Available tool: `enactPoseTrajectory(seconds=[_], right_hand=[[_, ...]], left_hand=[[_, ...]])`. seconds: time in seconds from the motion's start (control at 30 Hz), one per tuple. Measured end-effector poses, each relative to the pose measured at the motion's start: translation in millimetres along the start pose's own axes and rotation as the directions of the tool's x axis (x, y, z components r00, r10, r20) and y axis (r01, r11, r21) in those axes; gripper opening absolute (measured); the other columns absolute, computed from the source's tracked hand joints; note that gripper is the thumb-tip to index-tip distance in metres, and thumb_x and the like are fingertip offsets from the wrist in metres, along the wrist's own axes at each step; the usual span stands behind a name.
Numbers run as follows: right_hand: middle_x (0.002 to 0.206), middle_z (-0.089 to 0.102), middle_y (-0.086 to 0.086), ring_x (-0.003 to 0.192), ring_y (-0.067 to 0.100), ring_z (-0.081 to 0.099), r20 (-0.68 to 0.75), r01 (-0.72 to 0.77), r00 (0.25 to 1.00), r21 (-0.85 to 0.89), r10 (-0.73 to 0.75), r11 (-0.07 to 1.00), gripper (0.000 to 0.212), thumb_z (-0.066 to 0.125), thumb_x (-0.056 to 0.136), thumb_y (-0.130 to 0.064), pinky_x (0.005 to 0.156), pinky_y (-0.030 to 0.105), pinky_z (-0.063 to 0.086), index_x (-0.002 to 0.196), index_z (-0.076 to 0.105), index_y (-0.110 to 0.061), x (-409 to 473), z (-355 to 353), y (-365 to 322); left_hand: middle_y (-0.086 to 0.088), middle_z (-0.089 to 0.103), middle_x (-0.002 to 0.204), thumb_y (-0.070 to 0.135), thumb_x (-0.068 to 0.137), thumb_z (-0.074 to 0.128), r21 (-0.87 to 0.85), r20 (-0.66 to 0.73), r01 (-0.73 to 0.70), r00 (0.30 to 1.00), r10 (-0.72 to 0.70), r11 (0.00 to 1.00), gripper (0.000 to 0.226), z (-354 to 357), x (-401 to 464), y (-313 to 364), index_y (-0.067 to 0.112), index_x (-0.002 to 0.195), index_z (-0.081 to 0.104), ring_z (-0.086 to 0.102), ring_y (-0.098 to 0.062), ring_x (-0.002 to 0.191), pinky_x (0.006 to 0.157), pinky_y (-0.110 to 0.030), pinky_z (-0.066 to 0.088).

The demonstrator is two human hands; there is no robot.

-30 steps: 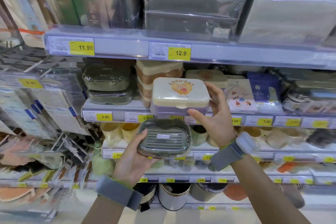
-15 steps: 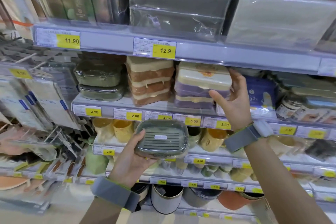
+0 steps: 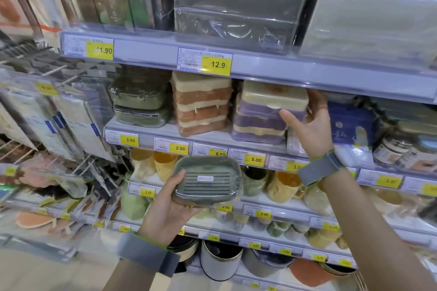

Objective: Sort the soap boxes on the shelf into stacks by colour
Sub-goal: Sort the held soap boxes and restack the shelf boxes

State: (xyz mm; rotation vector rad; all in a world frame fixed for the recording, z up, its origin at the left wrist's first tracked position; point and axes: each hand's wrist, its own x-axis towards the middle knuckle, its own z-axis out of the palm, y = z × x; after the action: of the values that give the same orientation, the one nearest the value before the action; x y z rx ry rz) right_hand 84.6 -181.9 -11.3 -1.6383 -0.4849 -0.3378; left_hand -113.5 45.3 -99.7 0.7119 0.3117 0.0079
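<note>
Our left hand cradles a shrink-wrapped green soap box, its long axis running left to right, thumb over its near edge. Its home, the green stack, sits up and left of it, nearer this hand. Our right hand cups the top purple soap box on the purple stack beside the brown stack.
</note>
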Motion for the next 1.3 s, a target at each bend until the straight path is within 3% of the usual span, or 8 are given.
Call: enactPoseTrajectory(seconds=[0.23, 0.37, 0.43, 0.6, 0.8, 0.97, 1.1, 1.3], right_hand=[[0.13, 0.061, 0.002, 0.12, 0.015, 0.058, -0.015, -0.056, 0.998, -0.052, 0.055, 0.997, 0.069, 0.081, 0.074, -0.02, 0.105, 0.038, 0.045, 0.133, 0.046, -0.012, 13, 4, -1], [0.122, 0.059, 0.0, 0.11, 0.013, 0.057, -0.039, -0.072, 0.997, -0.081, 0.069, 0.994, 0.061, 0.076, 0.079, -0.011, 0.082, 0.003, 0.045, 0.133, 0.046, -0.006, 19, 7, 1], [0.129, 0.056, 0.004, 0.114, 0.014, 0.054, -0.029, -0.073, 0.997, -0.072, 0.071, 0.995, 0.062, 0.074, 0.08, -0.007, 0.076, -0.002, 0.042, 0.134, 0.044, -0.003, 20, 9, 1], [0.137, 0.056, 0.005, 0.126, 0.018, 0.053, 0.036, -0.097, 0.994, -0.058, 0.099, 0.994, 0.069, 0.077, 0.079, -0.021, 0.106, 0.029, 0.044, 0.137, 0.042, -0.012, 21, 11, 1], [0.136, 0.054, -0.001, 0.121, 0.008, 0.052, 0.04, -0.102, 0.994, -0.054, 0.104, 0.993, 0.065, 0.072, 0.083, -0.019, 0.094, 0.006, 0.043, 0.14, 0.04, -0.016, 21, 12, 6], [0.142, 0.05, 0.002, 0.131, 0.017, 0.046, 0.054, -0.119, 0.991, -0.062, 0.123, 0.991, 0.067, 0.071, 0.084, -0.027, 0.108, 0.031, 0.04, 0.142, 0.037, -0.021, 22, 10, 11], [0.143, 0.049, 0.001, 0.131, 0.018, 0.045, 0.053, -0.128, 0.99, -0.066, 0.132, 0.989, 0.066, 0.07, 0.085, -0.025, 0.107, 0.03, 0.038, 0.142, 0.037, -0.021, 20, 9, 13], [0.144, 0.049, 0.003, 0.132, 0.021, 0.047, 0.071, -0.134, 0.988, -0.011, 0.135, 0.991, 0.085, 0.075, 0.07, -0.047, 0.109, 0.045, 0.041, 0.143, 0.036, -0.025, 14, 8, 20]], left_hand=[[-0.02, 0.063, 0.134, 0.029, 0.096, 0.052, -0.026, -0.036, -0.001, 0.999, 0.0, 1.0, 0.046, 1, 2, -2, 0.013, 0.139, 0.052, 0.06, -0.037, 0.123, 0.083, -0.047, 0.059], [-0.02, 0.062, 0.134, 0.03, 0.091, 0.059, -0.025, -0.078, 0.002, 0.997, -0.004, 1.0, 0.054, 1, 3, -3, 0.011, 0.14, 0.051, 0.059, -0.038, 0.123, 0.089, -0.051, 0.058], [-0.02, 0.063, 0.133, 0.03, 0.09, 0.059, -0.028, -0.092, -0.002, 0.996, -0.001, 1.0, 0.054, 2, 3, -3, 0.011, 0.14, 0.051, 0.06, -0.038, 0.123, 0.087, -0.051, 0.059], [-0.02, 0.062, 0.135, 0.03, 0.089, 0.06, -0.033, -0.106, -0.003, 0.994, -0.001, 0.999, 0.056, 2, 2, -2, 0.011, 0.141, 0.05, 0.058, -0.038, 0.125, 0.08, -0.048, 0.06], [-0.019, 0.062, 0.136, 0.03, 0.09, 0.059, -0.024, -0.104, -0.007, 0.995, 0.004, 1.0, 0.055, 2, -1, -4, 0.012, 0.141, 0.05, 0.058, -0.038, 0.125, 0.079, -0.047, 0.06], [-0.019, 0.063, 0.134, 0.031, 0.089, 0.058, -0.006, -0.096, 0.002, 0.995, -0.002, 1.0, 0.054, 4, -3, -7, 0.013, 0.14, 0.052, 0.059, -0.038, 0.124, 0.084, -0.049, 0.06], [-0.02, 0.064, 0.133, 0.03, 0.091, 0.057, -0.006, -0.104, -0.003, 0.995, 0.003, 1.0, 0.051, 5, -4, -7, 0.011, 0.139, 0.053, 0.06, -0.038, 0.123, 0.081, -0.049, 0.061], [-0.019, 0.061, 0.137, 0.029, 0.093, 0.056, -0.005, -0.089, 0.001, 0.996, -0.001, 1.0, 0.05, 5, -4, -5, 0.014, 0.14, 0.052, 0.057, -0.039, 0.126, 0.085, -0.05, 0.059]])
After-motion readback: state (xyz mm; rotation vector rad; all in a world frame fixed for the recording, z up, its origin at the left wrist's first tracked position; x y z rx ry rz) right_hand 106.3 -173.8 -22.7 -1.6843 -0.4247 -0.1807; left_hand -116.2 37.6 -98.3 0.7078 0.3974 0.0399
